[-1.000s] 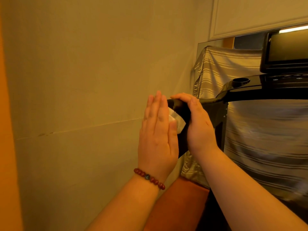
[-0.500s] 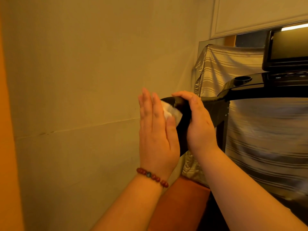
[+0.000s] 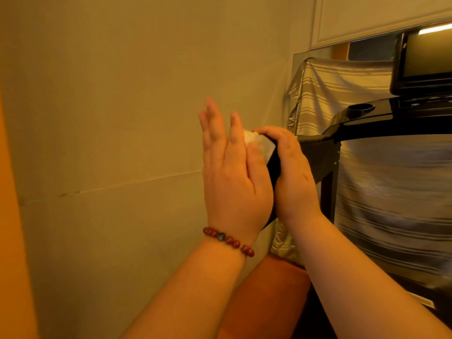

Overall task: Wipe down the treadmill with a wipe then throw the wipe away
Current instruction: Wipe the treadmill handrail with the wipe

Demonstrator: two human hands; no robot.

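left hand (image 3: 232,182): flat, fingers straight, presses wipe (image 3: 256,141) against handrail (image 3: 315,152) end | right hand (image 3: 291,174): curled round that end, likely bracing it | wipe: between left palm and handrail tip | axis: handrail runs right and away toward console (image 3: 391,113); left hand leads

Head cam — faces fwd, close on treadmill (image 3: 318,155), wall (image 3: 110,118) left.

Wipe (image 3: 259,143) seemingly between left hand (image 3: 234,182) and handrail (image 3: 318,155) end — right hand (image 3: 293,177) opposite, console (image 3: 391,116) farther right
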